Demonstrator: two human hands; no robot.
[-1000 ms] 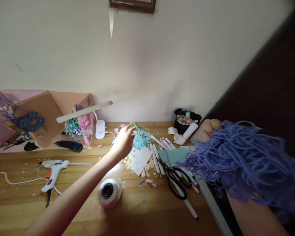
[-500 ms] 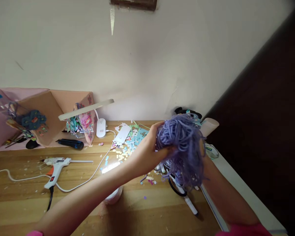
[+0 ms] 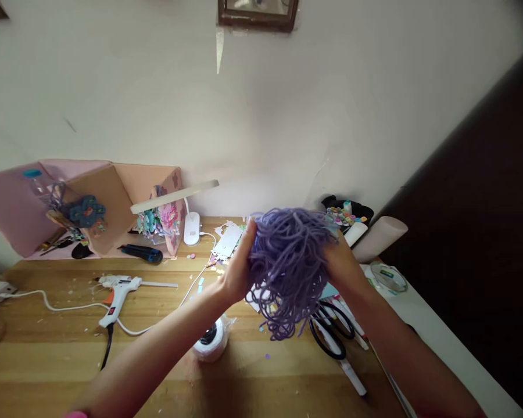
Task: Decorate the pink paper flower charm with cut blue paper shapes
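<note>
A loose, tangled bundle of purple yarn (image 3: pixel 290 261) is held up above the table, with strands drooping from its underside. My left hand (image 3: pixel 239 267) grips its left side, thumb pointing up and the other fingers hidden behind the yarn. On the opposite side my right hand (image 3: pixel 342 261) clasps the bundle, its fingers mostly covered by strands. Below the yarn to the right lie black-handled scissors (image 3: pixel 331 331) among white markers (image 3: pixel 353 377). A white roll (image 3: pixel 212 339) stands under my left forearm.
A white glue gun (image 3: pixel 117 296) with its cord lies left. Behind it are a pink cardboard organizer (image 3: pixel 122 215), a blue-black box cutter (image 3: pixel 140 253) and a white lamp (image 3: pixel 192 227). Paper scraps (image 3: pixel 229 241) lie at the back. A tape roll (image 3: pixel 387 277) and marker holder (image 3: pixel 348 210) are right.
The yarn and both hands have moved left in view, and the strands hang more spread out. My head view has shifted, bringing the scissors and more of the wall frame into sight.
</note>
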